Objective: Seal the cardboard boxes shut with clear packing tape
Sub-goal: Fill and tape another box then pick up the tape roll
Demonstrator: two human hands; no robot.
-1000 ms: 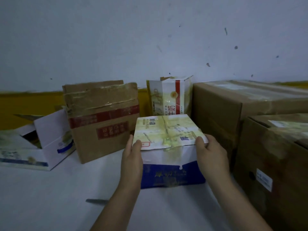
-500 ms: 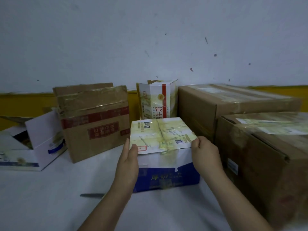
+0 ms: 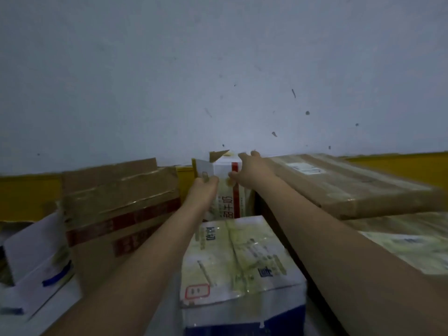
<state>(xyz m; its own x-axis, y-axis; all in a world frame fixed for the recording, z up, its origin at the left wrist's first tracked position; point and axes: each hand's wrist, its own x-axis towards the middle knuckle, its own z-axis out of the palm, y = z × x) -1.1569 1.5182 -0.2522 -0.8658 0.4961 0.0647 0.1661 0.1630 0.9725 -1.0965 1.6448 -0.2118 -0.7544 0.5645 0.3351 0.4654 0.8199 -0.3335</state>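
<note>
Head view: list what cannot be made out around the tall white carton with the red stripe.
- Tall white carton with the red stripe: base hidden by the taped white-and-blue box.
- Left hand: fingers hidden behind its back.
- Right hand: grip blurred.

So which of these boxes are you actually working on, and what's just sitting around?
In hand:
- tall white box, top flap up, with left hand and right hand on it
- taped box in front

Lying about:
- brown box, left
- open white box, far left
- big brown boxes, right

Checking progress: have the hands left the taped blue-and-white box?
Yes. Both hands reached past it to the upright white carton by the wall.
</note>
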